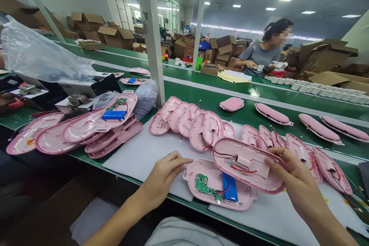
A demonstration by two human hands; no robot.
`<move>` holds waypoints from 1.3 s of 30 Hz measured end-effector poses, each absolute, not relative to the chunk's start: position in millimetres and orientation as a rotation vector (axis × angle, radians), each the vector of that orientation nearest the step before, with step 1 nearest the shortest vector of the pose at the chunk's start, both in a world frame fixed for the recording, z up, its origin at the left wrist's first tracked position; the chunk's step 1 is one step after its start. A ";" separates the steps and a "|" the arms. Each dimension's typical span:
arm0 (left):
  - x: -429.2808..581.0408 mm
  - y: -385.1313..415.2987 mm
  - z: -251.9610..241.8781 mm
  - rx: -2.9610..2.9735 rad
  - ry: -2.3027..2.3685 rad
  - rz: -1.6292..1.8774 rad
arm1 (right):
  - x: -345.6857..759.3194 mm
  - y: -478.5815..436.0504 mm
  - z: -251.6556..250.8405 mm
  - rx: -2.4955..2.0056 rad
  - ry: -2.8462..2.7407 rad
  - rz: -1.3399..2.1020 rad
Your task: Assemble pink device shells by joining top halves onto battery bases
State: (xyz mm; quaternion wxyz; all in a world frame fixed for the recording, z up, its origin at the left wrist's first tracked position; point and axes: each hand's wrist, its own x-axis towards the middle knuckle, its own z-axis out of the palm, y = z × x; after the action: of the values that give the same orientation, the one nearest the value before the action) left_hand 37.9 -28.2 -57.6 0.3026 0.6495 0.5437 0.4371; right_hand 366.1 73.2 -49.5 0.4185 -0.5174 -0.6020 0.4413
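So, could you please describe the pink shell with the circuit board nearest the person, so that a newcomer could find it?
Start at the white mat on the green bench. At its near edge, between the left hand and the right hand, lies an open pink shell. Unlike the overlapping shells behind it, it holds a green circuit board and a blue battery.

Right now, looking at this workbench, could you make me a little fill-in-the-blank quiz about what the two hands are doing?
1. The right hand holds a pink upper shell tilted above the ____ shell.
2. The battery in that open shell is ____.
3. The circuit board beside it is ____.
4. The left hand touches the open shell's ____ end.

Missing words: lower; blue; green; left
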 end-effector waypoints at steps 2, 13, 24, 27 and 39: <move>46.7 -16.0 -58.5 1.456 1.426 1.432 | 357.2 72.1 -41.0 -1.246 -1.633 0.945; 38.2 -1.8 -81.4 1.058 1.364 1.513 | 341.0 72.0 -37.2 -1.236 -1.711 0.782; 37.5 11.5 -68.2 1.457 1.598 1.318 | 344.8 70.4 -86.8 -1.312 -1.613 1.138; 36.0 13.6 -67.3 1.460 1.556 1.338 | 344.6 70.4 -87.5 -1.301 -1.603 1.139; 39.6 17.0 -58.9 1.474 1.512 1.345 | 342.0 69.1 -83.9 -1.311 -1.483 1.247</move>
State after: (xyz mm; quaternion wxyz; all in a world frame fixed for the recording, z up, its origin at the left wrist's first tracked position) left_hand 39.6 17.0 -58.9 0.3136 0.5592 0.5733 0.5102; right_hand 342.0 69.1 -83.9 0.3901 -0.5160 -0.5836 0.4908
